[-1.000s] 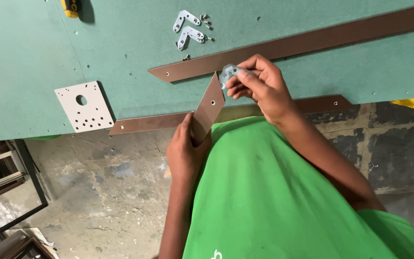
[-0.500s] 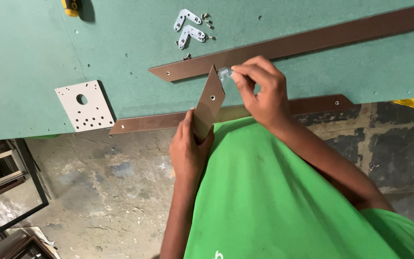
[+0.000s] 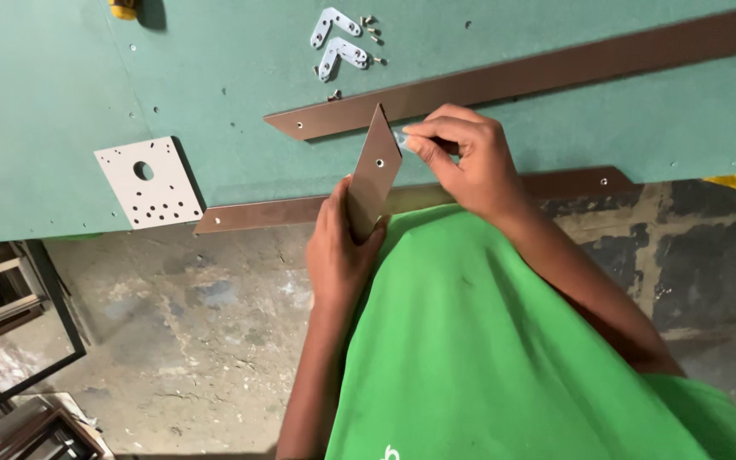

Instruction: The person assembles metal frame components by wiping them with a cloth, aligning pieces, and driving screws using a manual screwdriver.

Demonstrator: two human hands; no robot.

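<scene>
Brown metal strip piece (image 3: 374, 175), short, pointed at top, one hole near the tip, held upright-tilted in left hand (image 3: 338, 255); left fingers closed around its lower end, just off the bench (image 3: 61, 85) edge. Right hand (image 3: 470, 162) sits just right of the strip's tip, fingers pinched shut on a small pale metal part (image 3: 401, 140), mostly hidden, kind unclear; it is at the strip's upper edge, touching or nearly so. Green bench top carries a long brown flat bar (image 3: 538, 72) running diagonally behind the hands, hole at its left end. Second brown bar (image 3: 266, 213) lies along the bench's near edge, passing behind the held piece. White square plate (image 3: 148, 181) with holes lies left, near the edge. Grey angle brackets (image 3: 338, 38) and small screws (image 3: 372, 30) sit at top, well apart from hands. Green shirt (image 3: 504, 341) fills lower right; concrete floor (image 3: 189, 341) below.
</scene>
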